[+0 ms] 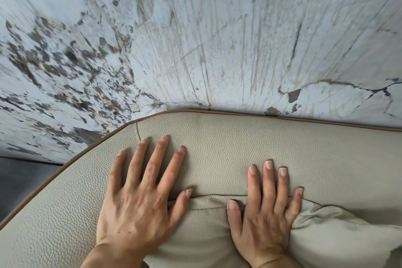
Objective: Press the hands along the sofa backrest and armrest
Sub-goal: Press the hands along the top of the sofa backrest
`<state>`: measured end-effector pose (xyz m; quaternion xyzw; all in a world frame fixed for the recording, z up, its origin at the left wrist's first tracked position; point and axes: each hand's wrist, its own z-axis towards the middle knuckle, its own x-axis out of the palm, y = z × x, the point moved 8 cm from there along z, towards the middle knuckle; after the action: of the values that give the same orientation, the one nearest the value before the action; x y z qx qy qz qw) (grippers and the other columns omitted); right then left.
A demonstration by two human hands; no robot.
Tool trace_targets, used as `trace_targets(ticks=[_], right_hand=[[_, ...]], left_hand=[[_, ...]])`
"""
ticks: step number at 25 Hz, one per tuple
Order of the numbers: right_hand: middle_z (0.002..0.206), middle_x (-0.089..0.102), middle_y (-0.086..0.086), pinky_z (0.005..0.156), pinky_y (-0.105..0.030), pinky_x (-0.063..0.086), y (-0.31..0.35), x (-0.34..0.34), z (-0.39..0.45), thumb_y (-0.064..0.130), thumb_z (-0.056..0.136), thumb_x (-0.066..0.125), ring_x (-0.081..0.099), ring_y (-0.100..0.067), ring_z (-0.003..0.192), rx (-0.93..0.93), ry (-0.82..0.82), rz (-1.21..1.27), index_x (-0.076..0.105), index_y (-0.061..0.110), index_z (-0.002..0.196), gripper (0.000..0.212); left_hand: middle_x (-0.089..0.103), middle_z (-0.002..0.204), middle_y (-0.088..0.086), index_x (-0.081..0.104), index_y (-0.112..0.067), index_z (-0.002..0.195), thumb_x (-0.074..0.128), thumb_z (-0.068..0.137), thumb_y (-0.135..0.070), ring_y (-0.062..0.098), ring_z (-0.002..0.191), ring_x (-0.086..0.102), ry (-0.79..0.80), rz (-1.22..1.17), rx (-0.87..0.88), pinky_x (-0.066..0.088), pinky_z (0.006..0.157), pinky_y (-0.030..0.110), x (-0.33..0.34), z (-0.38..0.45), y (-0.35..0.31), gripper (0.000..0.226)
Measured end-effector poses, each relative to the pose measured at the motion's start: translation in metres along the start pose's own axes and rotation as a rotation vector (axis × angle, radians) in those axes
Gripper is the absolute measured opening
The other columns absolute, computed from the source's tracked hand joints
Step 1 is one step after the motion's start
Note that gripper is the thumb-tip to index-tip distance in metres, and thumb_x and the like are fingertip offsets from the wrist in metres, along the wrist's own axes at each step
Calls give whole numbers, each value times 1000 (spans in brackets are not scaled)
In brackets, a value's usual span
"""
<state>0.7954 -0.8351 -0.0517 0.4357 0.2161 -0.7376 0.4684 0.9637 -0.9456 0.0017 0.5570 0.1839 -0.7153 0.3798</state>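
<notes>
The beige pebbled-leather sofa backrest [228,143] fills the lower half of the view, edged with brown piping. My left hand [139,198] lies flat on it at the rounded left corner, fingers spread, palm down. My right hand [267,209] rests flat to the right, fingers together on the backrest, its palm on a matching beige cushion [326,235] that leans against the backrest. Neither hand holds anything.
A white marble wall [217,39] with grey and brown veining stands directly behind the sofa. A strip of dark floor [19,180] shows at the left, beyond the sofa's curved edge.
</notes>
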Motion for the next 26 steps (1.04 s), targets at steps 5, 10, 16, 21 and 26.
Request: trace_targets(ticks=[5, 10, 16, 21, 26], right_hand=[[160, 17, -9, 116, -60, 6, 2, -1, 2, 55, 96, 21, 7, -29, 151, 0, -9, 8, 15, 19, 155, 70], [161, 14, -8, 117, -59, 4, 2, -1, 5, 54, 97, 20, 6, -30, 151, 5, 10, 10, 13, 18, 155, 69], [161, 23, -8, 117, -57, 15, 6, -20, 13, 52, 90, 35, 17, -30, 149, 35, 189, -60, 21, 19, 154, 73], [163, -6, 6, 120, -42, -12, 11, -82, 1, 56, 92, 8, -17, -17, 148, 94, 430, -99, 10, 26, 156, 70], [161, 23, -1, 115, -48, 9, 28, -197, -19, 52, 96, 24, 15, -24, 149, 139, 338, -148, 33, 23, 151, 63]], left_hand=[[37, 157, 11, 37, -22, 150, 39, 89, -59, 37, 142, 35, 37, -3, -4, 32, 109, 63, -1, 2, 0, 72], [40, 155, 11, 38, -22, 150, 34, 92, -60, 39, 140, 38, 19, -31, 0, 29, 112, 62, 1, 5, 2, 69], [41, 154, 11, 39, -22, 148, 32, 91, -62, 38, 140, 36, 87, -115, -8, 25, 113, 60, 6, 15, 5, 70], [33, 160, 6, 34, -23, 152, 16, 92, -62, 31, 149, 22, 188, -285, 19, 14, 119, 55, -7, 8, 12, 74], [26, 162, 6, 28, -21, 154, 10, 90, -61, 28, 151, 14, 163, -486, -38, 7, 123, 52, -73, -35, 27, 78]])
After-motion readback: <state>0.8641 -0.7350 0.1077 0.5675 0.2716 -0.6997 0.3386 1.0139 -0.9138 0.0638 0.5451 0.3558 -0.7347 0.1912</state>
